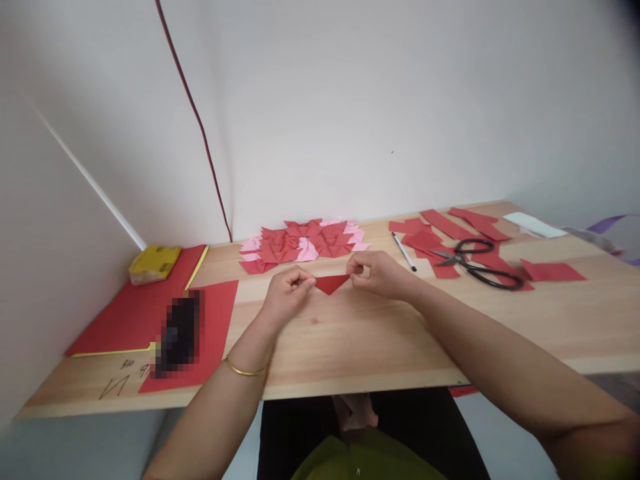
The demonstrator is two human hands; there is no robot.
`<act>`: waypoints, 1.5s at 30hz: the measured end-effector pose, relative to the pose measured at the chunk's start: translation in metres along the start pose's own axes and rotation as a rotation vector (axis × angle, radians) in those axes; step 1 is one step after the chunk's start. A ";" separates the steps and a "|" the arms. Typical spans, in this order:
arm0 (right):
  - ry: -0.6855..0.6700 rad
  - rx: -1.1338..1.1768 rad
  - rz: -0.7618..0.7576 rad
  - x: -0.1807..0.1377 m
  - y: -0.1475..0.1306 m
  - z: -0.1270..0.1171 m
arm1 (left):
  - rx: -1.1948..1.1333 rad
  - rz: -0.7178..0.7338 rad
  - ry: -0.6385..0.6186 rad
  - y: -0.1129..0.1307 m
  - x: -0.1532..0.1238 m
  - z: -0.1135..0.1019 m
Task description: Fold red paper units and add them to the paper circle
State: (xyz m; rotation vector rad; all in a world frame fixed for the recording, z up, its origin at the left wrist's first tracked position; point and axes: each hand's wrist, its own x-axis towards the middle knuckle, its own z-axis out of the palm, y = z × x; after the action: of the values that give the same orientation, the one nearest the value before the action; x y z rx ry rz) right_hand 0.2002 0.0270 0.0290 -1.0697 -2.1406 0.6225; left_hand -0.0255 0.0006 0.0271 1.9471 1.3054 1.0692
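Both hands — left hand (286, 288) and right hand (376, 272) — pinch opposite corners of a small red paper triangle (331, 283) just above the wooden table (380, 333). Folded red-and-pink pieces (305, 244) lie at twelve o'clock; black scissors (479, 263) at two o'clock.

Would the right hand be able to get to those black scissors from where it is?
Probably yes. The scissors lie in the open on red scraps, right of the right hand, with nothing between but bare table. That hand pinches the red paper triangle, though.
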 end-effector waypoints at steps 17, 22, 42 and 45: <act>-0.039 0.222 0.090 0.002 -0.004 -0.001 | -0.239 -0.117 0.016 -0.014 0.003 0.003; -0.018 0.185 0.086 0.002 0.000 -0.002 | -0.221 -0.125 -0.055 -0.014 0.004 0.001; -0.205 0.106 0.189 0.001 0.013 0.016 | 0.192 -0.107 0.080 -0.021 0.002 0.006; -0.191 -0.051 0.142 -0.001 0.016 0.025 | 0.333 0.167 0.155 -0.017 0.000 0.009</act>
State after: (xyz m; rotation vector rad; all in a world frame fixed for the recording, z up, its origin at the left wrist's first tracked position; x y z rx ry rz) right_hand 0.1905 0.0320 0.0021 -1.2418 -2.2673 0.7660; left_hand -0.0257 0.0067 0.0091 2.2894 1.5047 1.1615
